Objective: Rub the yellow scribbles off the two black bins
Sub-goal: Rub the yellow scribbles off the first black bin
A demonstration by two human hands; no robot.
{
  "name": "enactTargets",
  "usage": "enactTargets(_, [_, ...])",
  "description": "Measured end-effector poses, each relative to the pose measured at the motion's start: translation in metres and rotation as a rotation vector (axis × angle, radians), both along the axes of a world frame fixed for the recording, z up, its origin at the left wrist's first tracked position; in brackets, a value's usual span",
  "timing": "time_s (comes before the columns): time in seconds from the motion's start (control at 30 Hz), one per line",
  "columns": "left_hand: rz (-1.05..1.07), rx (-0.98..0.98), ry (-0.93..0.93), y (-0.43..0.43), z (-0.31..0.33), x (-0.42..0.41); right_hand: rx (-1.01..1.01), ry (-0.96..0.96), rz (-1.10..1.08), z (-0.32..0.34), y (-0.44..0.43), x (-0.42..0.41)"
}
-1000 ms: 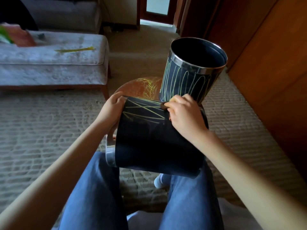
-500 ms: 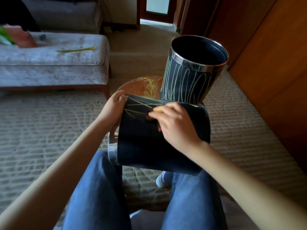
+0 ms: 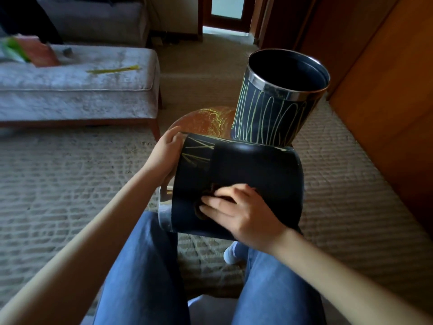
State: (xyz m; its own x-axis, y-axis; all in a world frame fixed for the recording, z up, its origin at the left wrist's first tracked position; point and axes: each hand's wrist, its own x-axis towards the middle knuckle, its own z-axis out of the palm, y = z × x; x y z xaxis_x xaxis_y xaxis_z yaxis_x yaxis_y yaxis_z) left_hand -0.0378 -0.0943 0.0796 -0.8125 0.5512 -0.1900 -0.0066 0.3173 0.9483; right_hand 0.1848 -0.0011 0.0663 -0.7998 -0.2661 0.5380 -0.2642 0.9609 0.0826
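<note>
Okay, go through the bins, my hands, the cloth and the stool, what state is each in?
lap bin: on its side across the knees, mostly clean, yellow lines left at one end.
upright bin: on the stool, visible side covered in scribbles.
left hand: grips the lap bin's end.
right hand: presses the cloth on the lap bin.
cloth: bunched under the right hand.
stool: yellow marks on top.

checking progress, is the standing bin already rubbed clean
No, yellow scribbles loop all across the side of the standing bin.
</note>
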Motion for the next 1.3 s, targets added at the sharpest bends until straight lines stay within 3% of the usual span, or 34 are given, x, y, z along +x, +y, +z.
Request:
enactTargets(0.23, [0.05, 0.05, 0.051, -0.006, 0.001, 0.015, -0.357, -0.094, -0.305, 0.044, 0.022, -0.077])
enactTargets(0.37, [0.046, 0.096, -0.038, -0.004, 0.0, 0.014, -0.287, -0.053, -0.425, 0.042, 0.008, -0.081])
enactTargets(0.5, [0.038, 0.083, -0.038, 0.0, -0.002, 0.005, -0.172, 0.07, -0.3, 0.012, -0.028, -0.044])
enactTargets(0.7, [0.062, 0.104, -0.035, 0.001, -0.005, 0.004, 0.069, 0.009, 0.068, -0.014, -0.025, -0.021])
enactTargets(0.83, [0.038, 0.185, -0.08, -0.006, -0.006, 0.009, -0.161, -0.012, -0.115, 0.027, -0.003, -0.067])
enactTargets(0.93, [0.053, 0.203, -0.079, -0.01, -0.007, 0.013, -0.37, -0.221, -0.349, 0.054, 0.017, -0.108])
enactTargets(1.0, [0.062, 0.203, -0.094, -0.009, -0.008, 0.013, -0.399, -0.286, -0.418, 0.055, 0.019, -0.118])
enactTargets(1.17, [0.054, 0.234, -0.172, -0.004, -0.002, 0.011, -0.315, -0.026, -0.233, 0.026, -0.014, -0.087])
enactTargets(1.3, [0.045, 0.189, -0.155, -0.005, 0.0, 0.008, -0.121, -0.023, 0.006, 0.004, -0.025, -0.051])
